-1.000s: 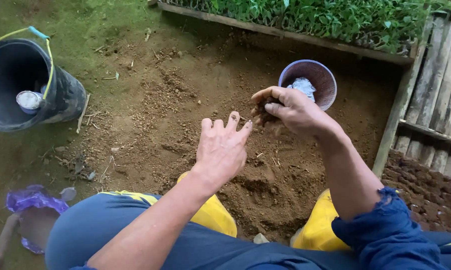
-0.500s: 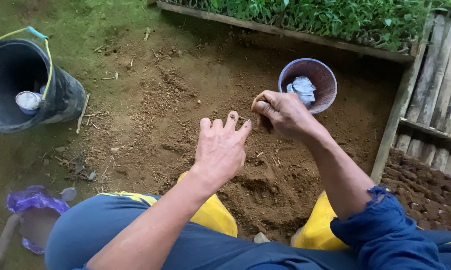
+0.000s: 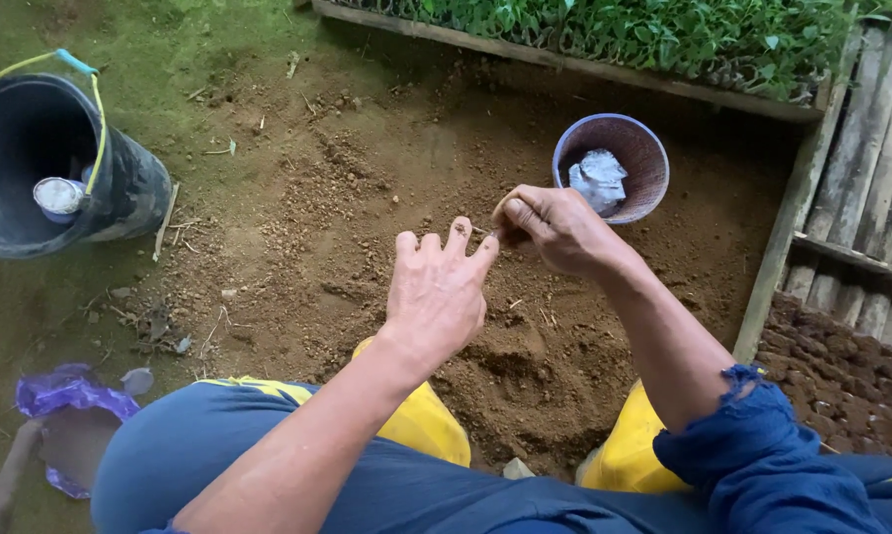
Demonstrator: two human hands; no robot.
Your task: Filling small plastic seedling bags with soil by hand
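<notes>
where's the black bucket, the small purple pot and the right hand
black bucket (image 3: 129, 188), head view, on its outer side wall
purple pot (image 3: 643, 153), head view, on its inner wall by the rim
right hand (image 3: 559, 229), head view, on the back of the hand

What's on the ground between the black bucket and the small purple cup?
Only bare brown soil with a few twigs, in the head view, between the black bucket and the purple cup.
</notes>
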